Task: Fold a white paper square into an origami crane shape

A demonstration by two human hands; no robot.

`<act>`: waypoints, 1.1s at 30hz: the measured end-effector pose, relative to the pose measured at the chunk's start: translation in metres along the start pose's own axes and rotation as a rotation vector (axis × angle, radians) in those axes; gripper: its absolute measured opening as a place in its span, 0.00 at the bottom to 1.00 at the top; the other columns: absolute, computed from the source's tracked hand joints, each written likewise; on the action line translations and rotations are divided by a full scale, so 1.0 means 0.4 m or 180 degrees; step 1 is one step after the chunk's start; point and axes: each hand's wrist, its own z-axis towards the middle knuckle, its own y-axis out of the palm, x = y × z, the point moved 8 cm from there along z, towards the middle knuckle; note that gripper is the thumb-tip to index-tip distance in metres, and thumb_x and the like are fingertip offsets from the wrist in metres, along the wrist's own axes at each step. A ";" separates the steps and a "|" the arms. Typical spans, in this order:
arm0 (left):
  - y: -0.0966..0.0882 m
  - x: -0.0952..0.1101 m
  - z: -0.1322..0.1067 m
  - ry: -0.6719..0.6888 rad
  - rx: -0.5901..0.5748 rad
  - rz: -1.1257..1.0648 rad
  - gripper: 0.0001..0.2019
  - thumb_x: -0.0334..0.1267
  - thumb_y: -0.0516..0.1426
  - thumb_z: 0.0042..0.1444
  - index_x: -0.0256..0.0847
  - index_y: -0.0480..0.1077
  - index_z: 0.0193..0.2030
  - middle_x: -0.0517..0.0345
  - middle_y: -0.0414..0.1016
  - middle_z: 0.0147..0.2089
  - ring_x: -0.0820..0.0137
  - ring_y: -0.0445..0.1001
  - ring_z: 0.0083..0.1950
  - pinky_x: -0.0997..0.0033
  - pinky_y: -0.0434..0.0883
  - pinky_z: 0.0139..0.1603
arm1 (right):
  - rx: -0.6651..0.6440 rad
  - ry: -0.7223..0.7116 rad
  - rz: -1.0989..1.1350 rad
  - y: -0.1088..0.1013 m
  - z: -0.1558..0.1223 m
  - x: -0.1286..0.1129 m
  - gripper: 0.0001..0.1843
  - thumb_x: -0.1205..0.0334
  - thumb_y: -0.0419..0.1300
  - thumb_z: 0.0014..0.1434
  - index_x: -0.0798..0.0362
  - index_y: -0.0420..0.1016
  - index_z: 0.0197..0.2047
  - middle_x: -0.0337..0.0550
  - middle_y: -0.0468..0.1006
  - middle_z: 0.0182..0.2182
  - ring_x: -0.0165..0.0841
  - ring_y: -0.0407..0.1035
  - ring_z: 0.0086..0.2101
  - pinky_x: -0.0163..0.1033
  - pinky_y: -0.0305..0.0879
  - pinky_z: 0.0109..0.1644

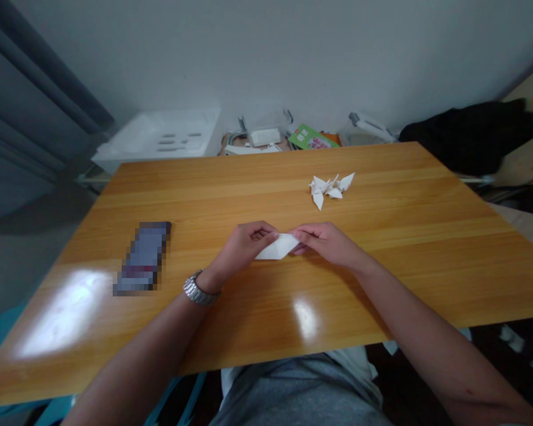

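Note:
A small piece of folded white paper (279, 247) is held between my two hands, over the middle of the wooden table. My left hand (247, 244), with a silver watch (199, 289) on its wrist, pinches the paper's left side between thumb and fingers. On the other side, my right hand (322, 239) grips the right corner, thumb on top. Part of the paper is hidden behind the fingers. Beyond my right hand lie a few folded white paper figures (331, 188), close together and with pointed tips.
The wooden table (231, 195) reaches to the wall side. A blurred-out phone-like object (143, 257) lies at the left. Past the far edge are a white tray (160, 133), a green booklet (311, 137) and a dark cloth (466, 133).

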 end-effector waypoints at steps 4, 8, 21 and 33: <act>-0.009 -0.017 0.002 -0.0116 0.0074 -0.0112 0.14 0.47 0.63 0.62 0.37 0.80 0.43 0.53 0.83 0.39 0.71 0.77 0.35 0.75 0.71 0.34 | -0.0251 0.0054 0.0284 0.008 -0.004 -0.003 0.24 0.42 0.64 0.63 0.51 0.83 0.52 0.48 0.85 0.45 0.38 0.81 0.44 0.46 0.77 0.54; -0.021 -0.020 0.002 -0.0120 0.0275 -0.0220 0.14 0.45 0.66 0.59 0.37 0.79 0.44 0.53 0.83 0.37 0.72 0.77 0.34 0.76 0.71 0.33 | -0.0345 -0.0011 0.0270 0.013 -0.005 -0.006 0.26 0.41 0.64 0.64 0.53 0.82 0.54 0.50 0.84 0.49 0.39 0.80 0.46 0.46 0.75 0.56; -0.011 -0.017 0.002 -0.0007 0.0369 -0.0075 0.13 0.46 0.66 0.58 0.38 0.78 0.41 0.54 0.83 0.38 0.70 0.80 0.38 0.74 0.76 0.39 | 0.0287 -0.0013 -0.0216 0.001 0.011 0.018 0.21 0.43 0.66 0.60 0.56 0.82 0.41 0.46 0.85 0.36 0.34 0.78 0.34 0.38 0.75 0.40; -0.032 -0.013 0.002 0.0049 0.0495 0.0104 0.11 0.45 0.64 0.60 0.38 0.79 0.38 0.55 0.83 0.36 0.70 0.78 0.36 0.75 0.73 0.36 | 0.0357 -0.0005 -0.0274 -0.009 0.009 0.011 0.22 0.42 0.65 0.61 0.55 0.80 0.39 0.41 0.80 0.30 0.30 0.71 0.29 0.34 0.63 0.32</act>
